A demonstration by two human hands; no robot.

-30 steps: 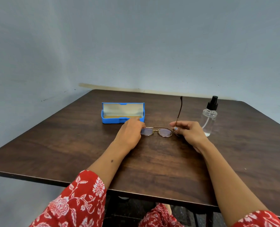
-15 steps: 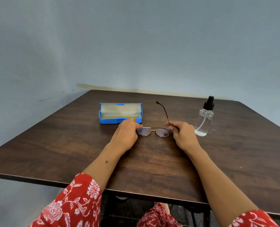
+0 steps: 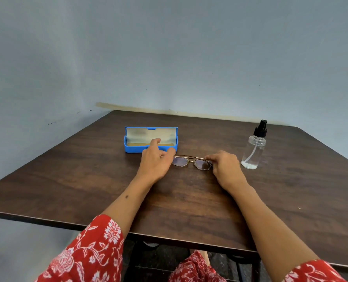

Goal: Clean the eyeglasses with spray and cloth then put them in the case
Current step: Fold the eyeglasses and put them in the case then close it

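Observation:
Thin gold-rimmed eyeglasses [image 3: 191, 162] lie folded on the dark wooden table [image 3: 189, 200], lenses facing me. My right hand [image 3: 225, 169] pinches their right end. My left hand [image 3: 155, 159] touches the left end with its thumb, while its forefinger is raised toward the case. The blue eyeglass case [image 3: 150, 148] stands open just behind my left hand, its pale lining showing. A clear spray bottle [image 3: 253, 149] with a black nozzle stands upright to the right of my right hand. No cloth is visible.
A grey-blue wall rises behind and to the left of the table. The table's near edge [image 3: 169, 239] runs above my lap, and red floral sleeves cover my upper arms.
The right temple arm, which stood up from the frame, has been folded down flat. My left forefinger has lifted toward the case.

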